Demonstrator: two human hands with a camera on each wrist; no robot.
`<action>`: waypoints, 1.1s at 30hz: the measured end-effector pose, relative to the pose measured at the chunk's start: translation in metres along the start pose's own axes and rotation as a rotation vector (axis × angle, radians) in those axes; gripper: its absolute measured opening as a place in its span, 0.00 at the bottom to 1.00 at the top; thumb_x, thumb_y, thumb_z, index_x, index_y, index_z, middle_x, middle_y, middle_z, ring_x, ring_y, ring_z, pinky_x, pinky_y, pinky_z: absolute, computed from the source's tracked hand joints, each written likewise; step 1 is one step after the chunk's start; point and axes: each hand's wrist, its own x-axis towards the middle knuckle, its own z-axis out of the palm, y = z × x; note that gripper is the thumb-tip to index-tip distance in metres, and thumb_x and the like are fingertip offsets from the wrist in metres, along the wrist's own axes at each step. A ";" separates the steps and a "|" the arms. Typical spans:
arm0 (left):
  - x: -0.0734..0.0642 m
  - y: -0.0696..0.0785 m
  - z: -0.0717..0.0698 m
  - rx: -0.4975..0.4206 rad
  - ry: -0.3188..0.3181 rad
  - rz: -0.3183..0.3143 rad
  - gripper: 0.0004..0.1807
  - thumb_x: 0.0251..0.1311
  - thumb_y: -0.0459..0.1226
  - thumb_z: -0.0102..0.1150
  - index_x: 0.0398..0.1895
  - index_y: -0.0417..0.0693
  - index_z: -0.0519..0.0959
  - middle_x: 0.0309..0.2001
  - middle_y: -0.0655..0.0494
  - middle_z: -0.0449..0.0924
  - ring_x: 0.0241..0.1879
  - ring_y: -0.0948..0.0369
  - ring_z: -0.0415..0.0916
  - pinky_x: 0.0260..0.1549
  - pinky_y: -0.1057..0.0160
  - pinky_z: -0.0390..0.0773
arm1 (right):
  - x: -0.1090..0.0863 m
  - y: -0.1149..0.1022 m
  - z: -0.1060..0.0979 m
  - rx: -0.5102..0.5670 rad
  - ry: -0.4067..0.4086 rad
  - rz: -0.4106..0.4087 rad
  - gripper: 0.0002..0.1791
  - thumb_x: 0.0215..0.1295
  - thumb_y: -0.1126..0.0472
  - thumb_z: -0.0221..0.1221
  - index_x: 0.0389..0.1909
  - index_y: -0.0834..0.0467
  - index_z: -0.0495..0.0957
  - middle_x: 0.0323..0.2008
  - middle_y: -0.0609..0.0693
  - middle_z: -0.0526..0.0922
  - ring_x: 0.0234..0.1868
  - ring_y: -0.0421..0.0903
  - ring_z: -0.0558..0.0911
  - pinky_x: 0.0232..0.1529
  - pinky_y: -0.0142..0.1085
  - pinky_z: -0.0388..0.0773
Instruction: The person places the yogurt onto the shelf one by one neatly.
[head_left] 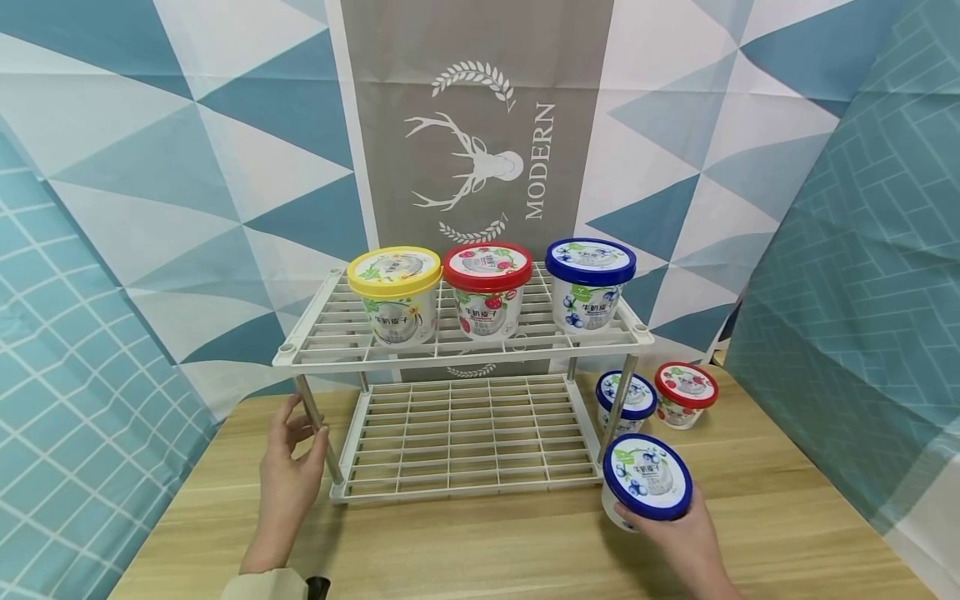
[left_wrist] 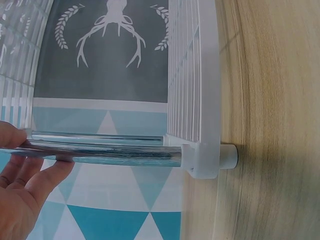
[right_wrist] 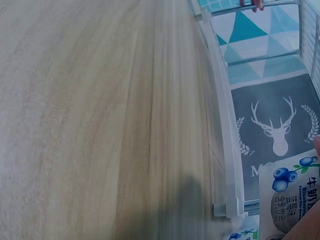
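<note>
My right hand (head_left: 686,537) grips a white tub with a blue lid (head_left: 648,477) just off the front right corner of a two-tier white rack (head_left: 461,493). Blueberries are printed on that tub's side (right_wrist: 282,200), as the right wrist view shows. On the opposite side, my left hand (head_left: 288,471) holds the rack's front left metal post (head_left: 318,429) between thumb and fingers. The left wrist view shows the thumb on one side of this post and the fingertips on the other. Along the upper tier stand a yellow-lidded tub (head_left: 396,292), a red-lidded tub (head_left: 487,292) and a blue-lidded tub (head_left: 590,283).
Behind the held tub, right of the rack, another blue-lidded tub (head_left: 628,398) and a red-lidded one (head_left: 686,392) stand on the wooden table (head_left: 465,558). The lower tier (head_left: 465,433) is a bare grid. Patterned cloth (head_left: 667,125) hangs behind and at both sides.
</note>
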 end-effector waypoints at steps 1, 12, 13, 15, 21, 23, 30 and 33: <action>0.000 0.000 0.000 0.004 0.005 0.001 0.37 0.57 0.23 0.55 0.69 0.49 0.56 0.45 0.44 0.76 0.40 0.88 0.63 0.34 0.92 0.66 | -0.001 0.000 0.001 0.001 -0.001 0.000 0.73 0.36 0.43 0.75 0.72 0.64 0.34 0.68 0.71 0.51 0.67 0.69 0.54 0.65 0.61 0.57; -0.001 0.003 0.000 -0.019 0.022 0.045 0.35 0.58 0.23 0.54 0.68 0.48 0.56 0.43 0.40 0.76 0.40 0.88 0.64 0.34 0.92 0.67 | -0.006 0.000 0.013 0.019 0.026 -0.040 0.68 0.38 0.49 0.75 0.71 0.67 0.38 0.66 0.71 0.53 0.66 0.68 0.56 0.66 0.60 0.57; -0.001 0.003 0.000 -0.019 0.022 0.045 0.35 0.58 0.23 0.54 0.68 0.48 0.56 0.43 0.40 0.76 0.40 0.88 0.64 0.34 0.92 0.67 | -0.006 -0.001 0.014 0.018 0.025 -0.039 0.68 0.38 0.49 0.75 0.71 0.67 0.38 0.66 0.71 0.53 0.66 0.68 0.56 0.66 0.60 0.57; 0.000 0.003 0.000 -0.015 0.023 0.042 0.36 0.58 0.22 0.55 0.68 0.48 0.57 0.43 0.40 0.76 0.40 0.88 0.64 0.34 0.92 0.66 | -0.006 -0.001 0.016 0.010 0.020 -0.035 0.69 0.38 0.48 0.75 0.71 0.67 0.37 0.66 0.71 0.53 0.66 0.69 0.56 0.65 0.61 0.57; 0.000 0.001 0.001 -0.001 0.016 0.012 0.37 0.58 0.23 0.55 0.69 0.50 0.56 0.44 0.45 0.76 0.40 0.88 0.64 0.34 0.93 0.65 | -0.006 -0.002 0.021 0.008 0.029 -0.065 0.67 0.37 0.49 0.76 0.70 0.68 0.41 0.65 0.71 0.55 0.66 0.68 0.57 0.65 0.61 0.57; 0.000 0.000 0.001 -0.001 0.014 0.001 0.37 0.58 0.23 0.55 0.69 0.50 0.56 0.44 0.46 0.76 0.40 0.88 0.64 0.34 0.93 0.65 | -0.005 -0.002 0.024 0.017 0.032 -0.075 0.66 0.37 0.50 0.76 0.70 0.68 0.41 0.65 0.70 0.56 0.66 0.67 0.58 0.66 0.60 0.57; 0.000 0.002 0.001 -0.004 0.001 -0.013 0.37 0.59 0.24 0.55 0.69 0.51 0.55 0.45 0.46 0.75 0.40 0.88 0.64 0.34 0.93 0.65 | -0.006 -0.001 0.031 0.013 0.043 -0.105 0.63 0.38 0.52 0.76 0.68 0.69 0.44 0.63 0.71 0.59 0.64 0.67 0.60 0.65 0.60 0.59; 0.000 0.002 0.001 -0.001 -0.001 -0.015 0.37 0.59 0.24 0.55 0.69 0.51 0.55 0.45 0.45 0.76 0.40 0.88 0.64 0.34 0.93 0.65 | -0.005 -0.002 0.033 0.014 0.036 -0.098 0.64 0.38 0.52 0.76 0.68 0.69 0.44 0.63 0.70 0.59 0.64 0.67 0.60 0.65 0.60 0.59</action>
